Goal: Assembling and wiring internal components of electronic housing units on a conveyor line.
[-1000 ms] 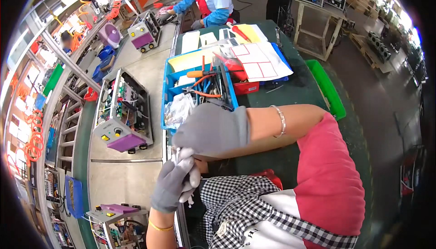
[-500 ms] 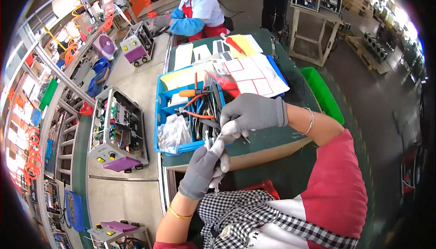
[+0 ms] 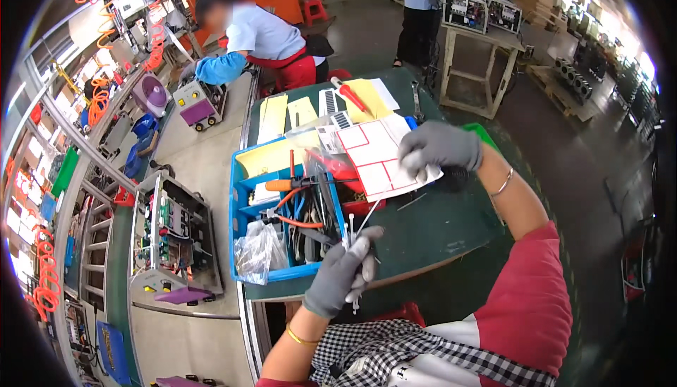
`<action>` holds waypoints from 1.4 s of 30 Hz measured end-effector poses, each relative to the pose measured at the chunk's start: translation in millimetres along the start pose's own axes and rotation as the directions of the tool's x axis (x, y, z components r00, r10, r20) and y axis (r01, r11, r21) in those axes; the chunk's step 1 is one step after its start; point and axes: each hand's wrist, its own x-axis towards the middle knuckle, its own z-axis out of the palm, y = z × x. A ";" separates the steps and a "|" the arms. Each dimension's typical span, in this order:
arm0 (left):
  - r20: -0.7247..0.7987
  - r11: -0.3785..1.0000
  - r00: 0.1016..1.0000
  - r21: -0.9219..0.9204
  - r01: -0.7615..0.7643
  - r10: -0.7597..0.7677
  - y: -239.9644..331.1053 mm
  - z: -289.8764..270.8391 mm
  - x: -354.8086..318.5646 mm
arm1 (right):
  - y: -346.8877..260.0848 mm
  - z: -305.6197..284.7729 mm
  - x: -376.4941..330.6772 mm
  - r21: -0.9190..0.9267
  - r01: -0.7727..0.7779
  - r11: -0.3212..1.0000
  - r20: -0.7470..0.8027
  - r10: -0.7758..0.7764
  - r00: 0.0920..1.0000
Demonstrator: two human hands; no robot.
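My left hand (image 3: 343,272), in a grey glove, is closed on a small bunch of white cable ties (image 3: 352,242) at the near edge of the green table (image 3: 437,228). My right hand (image 3: 438,148), also gloved, rests farther out on a white sheet with red boxes (image 3: 377,158) and a black object beside it. A blue tray (image 3: 243,210) full of pliers, cutters and an orange-handled tool lies just left of my left hand.
An open machine chassis with circuit boards (image 3: 173,242) sits on the conveyor at left. A clear plastic bag (image 3: 257,253) lies in the tray corner. A person in a light blue shirt (image 3: 254,38) works at the far end. Yellow sheets and a red-handled screwdriver (image 3: 352,95) lie farther back.
My right hand has moved away from my left, out to the right onto the white sheet. My left hand still holds the cable ties, now raised a little over the table edge.
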 end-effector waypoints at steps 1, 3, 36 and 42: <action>0.005 1.000 1.000 0.022 0.016 -0.016 -6.1 -0.6 0.6 | 13.6 -21.3 2.4 0.003 0.093 0.996 -0.066 -0.092 0.994; 0.010 0.994 0.997 0.081 0.071 -0.072 -19.9 -2.6 -1.5 | 46.3 -75.7 12.3 0.021 0.083 0.996 -0.352 -0.071 0.933; -0.120 0.976 0.986 0.172 0.132 -0.112 -130.6 -27.4 15.0 | 207.7 -262.9 218.5 0.479 0.583 0.656 -0.872 0.434 0.228; -0.137 0.965 0.972 0.158 0.210 -0.189 -125.5 -25.8 16.2 | 220.6 -272.7 250.6 0.439 0.553 0.708 -0.896 0.387 0.217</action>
